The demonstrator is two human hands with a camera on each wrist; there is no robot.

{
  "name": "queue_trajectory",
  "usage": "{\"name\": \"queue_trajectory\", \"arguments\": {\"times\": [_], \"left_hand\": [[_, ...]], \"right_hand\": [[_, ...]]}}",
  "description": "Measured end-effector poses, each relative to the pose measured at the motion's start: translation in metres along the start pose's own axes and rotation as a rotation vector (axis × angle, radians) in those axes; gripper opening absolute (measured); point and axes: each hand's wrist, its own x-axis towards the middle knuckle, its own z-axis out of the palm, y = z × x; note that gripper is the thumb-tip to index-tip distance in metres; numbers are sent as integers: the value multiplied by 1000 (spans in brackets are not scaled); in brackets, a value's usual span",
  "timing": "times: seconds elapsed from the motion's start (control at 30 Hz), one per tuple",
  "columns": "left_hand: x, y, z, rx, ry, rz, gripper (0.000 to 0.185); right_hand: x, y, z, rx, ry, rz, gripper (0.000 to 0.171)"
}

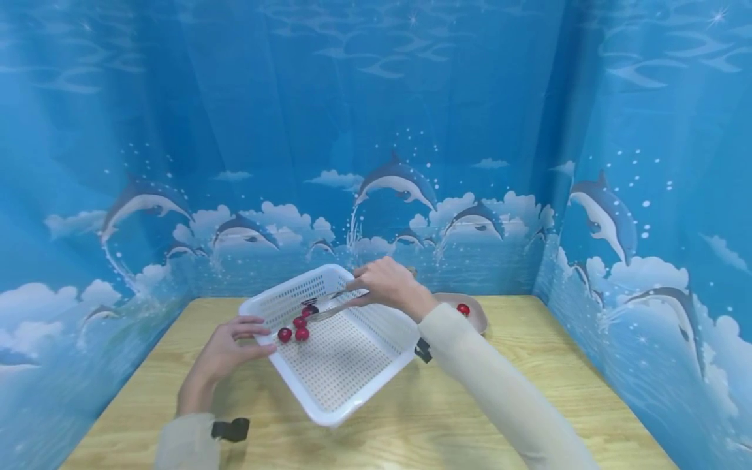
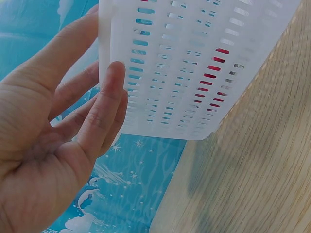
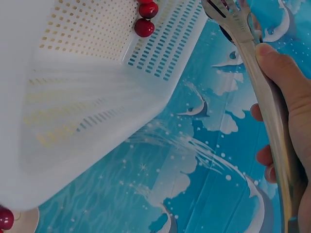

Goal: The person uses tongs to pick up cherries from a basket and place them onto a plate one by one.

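Observation:
A white perforated basket (image 1: 346, 365) sits tilted on the wooden table. My left hand (image 1: 254, 334) holds its left rim, thumb over the edge; in the left wrist view my fingers (image 2: 109, 97) lie against the slotted outer wall (image 2: 184, 68). Several red cherries (image 1: 301, 333) lie in the basket's left corner. Above the far side, my right hand (image 1: 367, 290) grips metal tongs (image 1: 329, 308), whose tips reach down beside the uppermost cherry (image 1: 307, 312). The right wrist view shows the tongs (image 3: 252, 58) in my right hand (image 3: 284, 92) and two cherries (image 3: 145, 27).
A small plate (image 1: 477, 320) with one cherry (image 1: 463, 309) stands behind my right forearm. Blue dolphin-print curtains wall the table on three sides. Bare wood (image 1: 487, 418) lies in front of and to the right of the basket.

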Motion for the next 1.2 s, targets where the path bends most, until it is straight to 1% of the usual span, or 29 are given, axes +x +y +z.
{"name": "queue_trajectory", "arguments": {"times": [0.27, 0.37, 0.57, 0.73, 0.97, 1.2], "left_hand": [[0, -1, -1, -1, -3, 4, 63], [0, -1, -2, 2, -9, -1, 65], [0, 0, -1, -6, -10, -17, 65], [1, -2, 0, -6, -7, -13, 64], [2, -2, -2, 6, -11, -10, 65], [2, -2, -1, 3, -8, -24, 67]], "right_hand": [[-18, 10, 5, -67, 129, -52, 30], [-23, 13, 7, -69, 168, -64, 29], [-32, 17, 8, -29, 212, -60, 30], [-38, 19, 8, -24, 247, -59, 31], [-45, 22, 7, -23, 307, -85, 28], [-55, 26, 6, -14, 349, -103, 28]]}}
